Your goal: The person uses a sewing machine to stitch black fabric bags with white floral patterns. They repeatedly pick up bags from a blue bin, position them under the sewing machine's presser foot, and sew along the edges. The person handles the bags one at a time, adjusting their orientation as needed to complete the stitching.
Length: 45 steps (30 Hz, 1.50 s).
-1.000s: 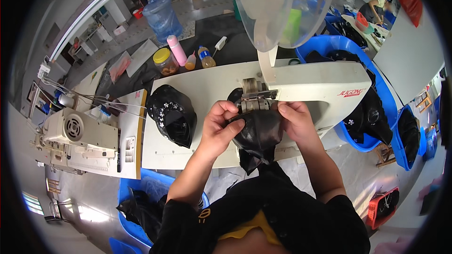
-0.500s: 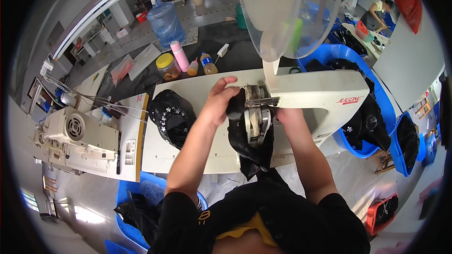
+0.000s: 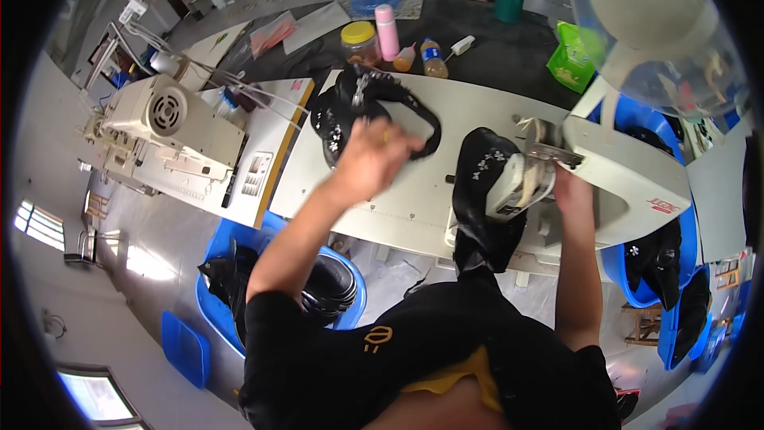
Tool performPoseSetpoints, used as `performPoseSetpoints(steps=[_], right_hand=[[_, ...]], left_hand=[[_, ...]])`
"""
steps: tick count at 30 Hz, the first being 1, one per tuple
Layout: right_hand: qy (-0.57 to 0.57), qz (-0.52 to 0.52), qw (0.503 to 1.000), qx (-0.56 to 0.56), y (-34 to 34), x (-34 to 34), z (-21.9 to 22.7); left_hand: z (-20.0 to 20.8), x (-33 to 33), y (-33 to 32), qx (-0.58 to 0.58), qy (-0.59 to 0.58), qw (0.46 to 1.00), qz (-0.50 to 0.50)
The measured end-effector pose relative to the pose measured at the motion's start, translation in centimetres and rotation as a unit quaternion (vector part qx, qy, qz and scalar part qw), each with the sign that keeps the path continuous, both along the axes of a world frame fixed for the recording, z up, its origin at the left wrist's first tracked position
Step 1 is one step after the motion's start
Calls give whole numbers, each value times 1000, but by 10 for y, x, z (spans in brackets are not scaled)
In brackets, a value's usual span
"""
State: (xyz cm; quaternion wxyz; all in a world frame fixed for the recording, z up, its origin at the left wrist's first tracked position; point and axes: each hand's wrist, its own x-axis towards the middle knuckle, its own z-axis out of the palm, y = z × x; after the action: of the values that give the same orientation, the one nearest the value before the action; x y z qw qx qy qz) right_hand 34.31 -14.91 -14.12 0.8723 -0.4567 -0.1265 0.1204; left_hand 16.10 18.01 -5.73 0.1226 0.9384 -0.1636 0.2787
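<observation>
A black, cap-like fabric piece (image 3: 328, 115) with small white flowers lies on the white machine table, its band forming a loop. My left hand (image 3: 374, 161), slightly blurred, has curled fingers closed at the near edge of that loop. A second black flowered piece (image 3: 477, 191) hangs around the head (image 3: 521, 187) of the white sewing machine, its lower end drooping over the table's near edge. My right hand (image 3: 567, 189) is at the right side of that machine head, beneath the arm; its fingers are mostly hidden.
Another sewing machine (image 3: 163, 123) stands on the left. Behind the table are a yellow-lidded jar (image 3: 360, 44), a pink bottle (image 3: 386, 32), a small drink bottle (image 3: 434, 60) and a green pouch (image 3: 571, 60). Blue tubs (image 3: 213, 302) with black pieces stand below and at the right.
My left hand has left the piece at the machine and moved left to the other cap-like piece, whose band now spreads out to the right. The view has turned left.
</observation>
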Motion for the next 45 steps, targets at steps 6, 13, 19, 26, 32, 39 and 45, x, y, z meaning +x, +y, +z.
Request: performPoseSetpoints(steps=[6, 13, 19, 26, 32, 39, 45], right_hand=[[71, 20, 993, -96, -18, -51, -12], [6, -33, 966, -258, -25, -103, -15], [-429, 3, 737, -523, -24, -136, -2], [-567, 30, 605, -558, -26, -137, -2], [-541, 109, 666, -502, -13, -141, 48], [-438, 153, 805, -368, -23, -123, 92], [-371, 134, 869, -300, -16, -96, 85]], left_hand=[[-192, -85, 20, 38, 135, 974, 180], [-219, -51, 42, 58, 164, 946, 274], [-213, -22, 45, 108, 249, 908, 318], [-140, -34, -60, -143, 86, 985, 46], [-61, -31, -148, -233, 79, 936, -251], [-23, -5, -121, -275, 129, 913, -273], [-7, 5, -109, -347, 144, 881, -287]])
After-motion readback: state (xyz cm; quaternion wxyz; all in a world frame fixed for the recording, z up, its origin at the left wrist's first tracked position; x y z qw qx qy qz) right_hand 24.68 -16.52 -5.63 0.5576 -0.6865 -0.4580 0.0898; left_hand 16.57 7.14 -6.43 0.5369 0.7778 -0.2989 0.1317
